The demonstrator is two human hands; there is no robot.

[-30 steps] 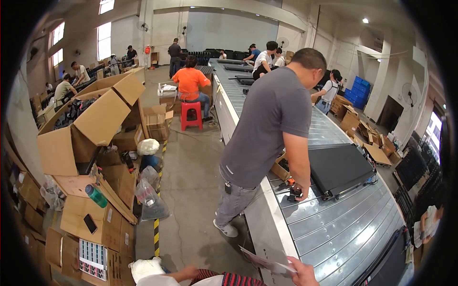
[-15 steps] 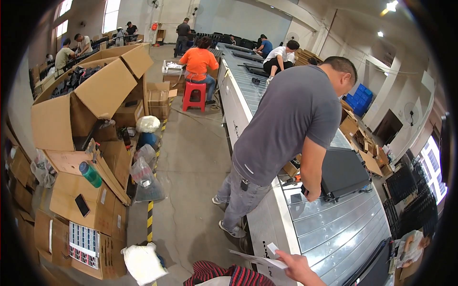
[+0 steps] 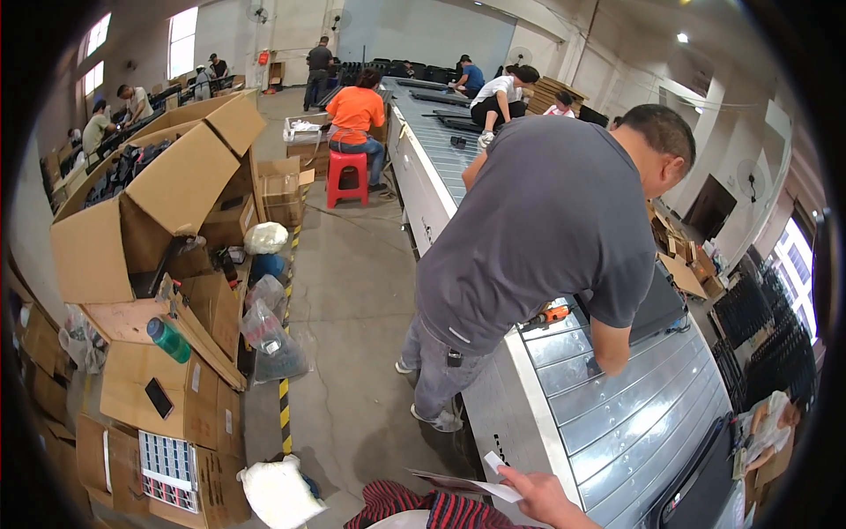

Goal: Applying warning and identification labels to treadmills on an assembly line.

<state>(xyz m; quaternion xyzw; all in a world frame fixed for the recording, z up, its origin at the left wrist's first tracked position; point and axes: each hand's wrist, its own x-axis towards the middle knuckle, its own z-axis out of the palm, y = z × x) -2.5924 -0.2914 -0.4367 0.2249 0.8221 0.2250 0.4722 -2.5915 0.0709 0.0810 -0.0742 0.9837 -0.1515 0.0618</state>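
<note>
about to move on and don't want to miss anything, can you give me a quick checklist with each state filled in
1. Papers gripped in the right hand: ok
2. Left hand free: cannot tell, out of view
3. Side of the slatted table unblocked ahead: not ok, co-worker in grey leans over it
4. Phone resting on the carton: ok
5. Striped tape free of clutter: not ok, plastic bag against it
</note>
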